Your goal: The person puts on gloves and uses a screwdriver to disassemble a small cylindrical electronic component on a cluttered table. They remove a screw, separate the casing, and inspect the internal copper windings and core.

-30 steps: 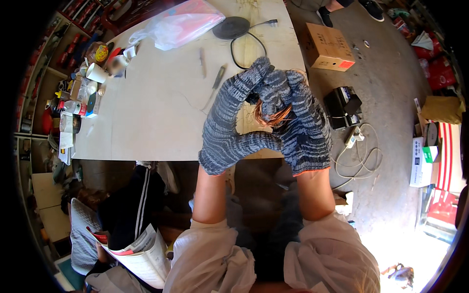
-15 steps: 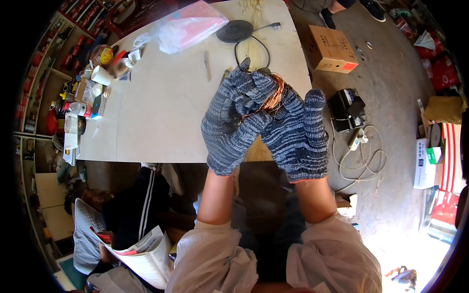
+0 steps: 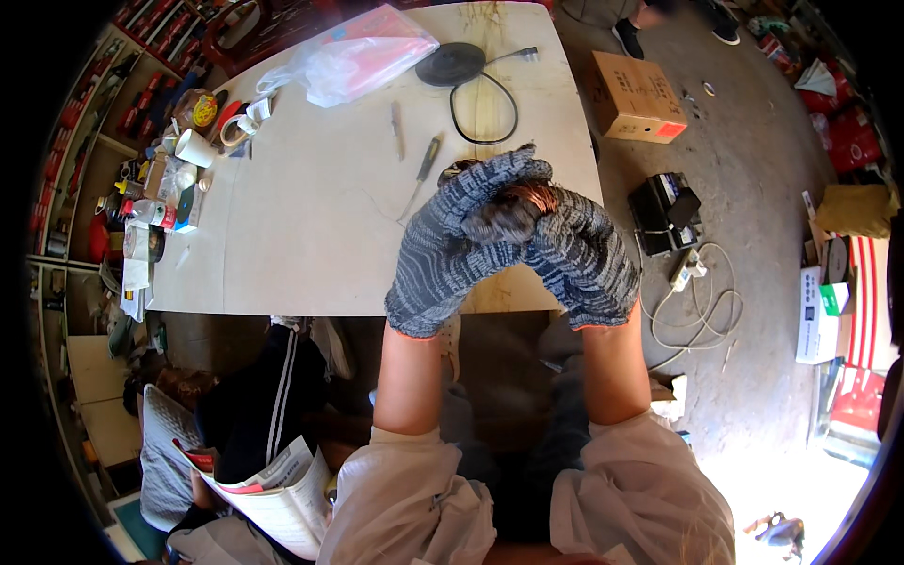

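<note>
Both my hands wear grey-and-black knitted gloves with orange cuffs, and they press together above the near right part of the table. Between them sits a bundle of thin copper wire (image 3: 539,196), mostly hidden by the gloves. My left hand (image 3: 438,240) cups it from the left, its upper fingers reaching over the far side. My right hand (image 3: 591,254) is closed around it from the right. Some fingers in the middle are smeared by motion. A screwdriver (image 3: 429,160) lies on the table just beyond my left hand, and a dark object (image 3: 459,169) is partly hidden behind that glove.
On the pale table (image 3: 292,217) lie a flat black cable reel (image 3: 452,64), a plastic bag (image 3: 358,56) and a slim pen-like tool (image 3: 396,132). Cups, tape and bottles crowd its left edge. A cardboard box (image 3: 636,99) and white extension cord (image 3: 692,268) are on the floor.
My hands have drawn slightly nearer and closed more tightly over the copper wire. My right thumb, which stood out, is folded in. The screwdriver has come into view.
</note>
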